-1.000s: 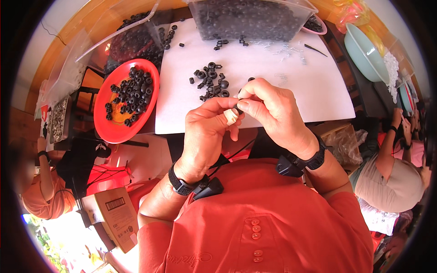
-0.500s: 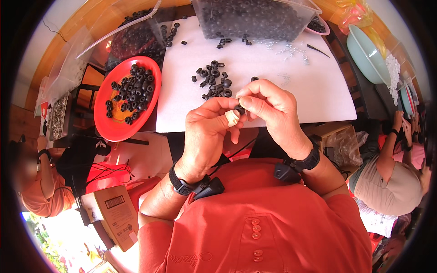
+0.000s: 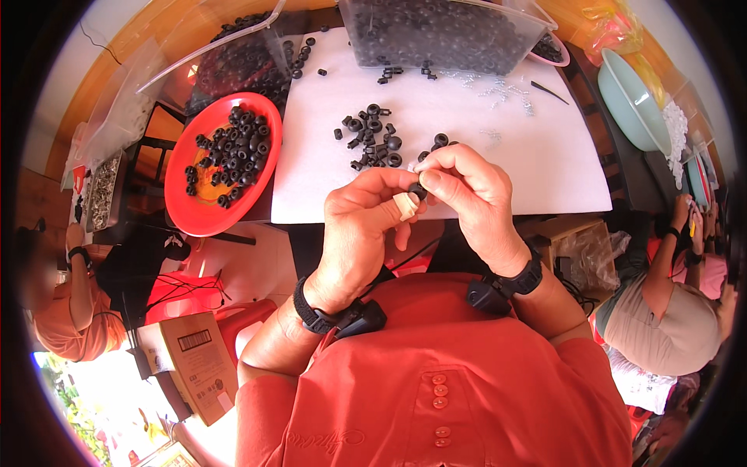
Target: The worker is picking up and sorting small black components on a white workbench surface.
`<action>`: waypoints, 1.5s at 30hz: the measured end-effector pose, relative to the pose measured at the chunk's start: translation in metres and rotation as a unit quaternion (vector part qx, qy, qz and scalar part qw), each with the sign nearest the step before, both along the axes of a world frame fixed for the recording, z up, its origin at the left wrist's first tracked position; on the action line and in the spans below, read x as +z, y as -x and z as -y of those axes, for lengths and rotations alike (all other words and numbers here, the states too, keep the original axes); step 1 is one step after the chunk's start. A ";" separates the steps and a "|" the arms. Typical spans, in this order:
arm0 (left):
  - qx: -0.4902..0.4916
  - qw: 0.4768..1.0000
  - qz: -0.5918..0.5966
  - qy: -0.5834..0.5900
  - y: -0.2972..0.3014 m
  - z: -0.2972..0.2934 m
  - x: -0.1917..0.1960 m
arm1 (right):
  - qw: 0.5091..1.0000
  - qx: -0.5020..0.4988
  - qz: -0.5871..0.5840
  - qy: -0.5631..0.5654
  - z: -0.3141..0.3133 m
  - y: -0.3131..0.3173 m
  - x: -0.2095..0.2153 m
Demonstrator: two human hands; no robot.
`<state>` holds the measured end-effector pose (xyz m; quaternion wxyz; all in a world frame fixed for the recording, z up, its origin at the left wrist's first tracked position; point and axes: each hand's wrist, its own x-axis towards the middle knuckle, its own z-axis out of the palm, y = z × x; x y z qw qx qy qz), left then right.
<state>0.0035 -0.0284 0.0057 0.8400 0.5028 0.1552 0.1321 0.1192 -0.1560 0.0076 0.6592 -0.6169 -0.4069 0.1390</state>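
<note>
Just beyond the table's near edge, my left hand (image 3: 362,222) pinches a small round black plastic piece (image 3: 418,190) between thumb and forefinger. Beige tape wraps the tip of its thumb. Pressed up against the same spot is my right hand (image 3: 476,194), thumb and forefinger closed together. Whatever sits in that pinch is too small and covered to make out. On the white table top (image 3: 537,171) past my hands lies a loose pile of black plastic pieces (image 3: 373,132). A few more black pieces (image 3: 440,140) rest right behind my right fingers.
A red plate (image 3: 177,175) of black pieces stands at the left. Clear bins (image 3: 451,35) full of similar pieces are at the back. Tiny silvery bits (image 3: 498,89) and a thin black tool (image 3: 549,92) lie back right, near a pale green basin (image 3: 632,101). People sit on both sides.
The view has shifted slightly. My hands stay together on the black piece, with the right fingers a little shifted. More black pieces show behind my right fingers.
</note>
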 end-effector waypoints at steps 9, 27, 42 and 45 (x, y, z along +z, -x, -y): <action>0.002 1.000 0.014 0.021 -0.002 0.002 -0.003 | 0.997 0.002 -0.060 -0.054 -0.004 0.006 -0.002; 0.014 0.995 0.038 0.096 -0.004 -0.003 -0.005 | 0.994 0.022 -0.087 -0.062 -0.012 0.011 0.002; 0.009 0.991 0.061 0.118 -0.002 -0.005 -0.009 | 0.996 0.018 -0.056 -0.063 -0.017 0.011 0.004; 0.020 0.989 0.066 0.133 -0.001 -0.003 -0.009 | 0.999 0.001 0.001 -0.046 -0.018 0.013 0.002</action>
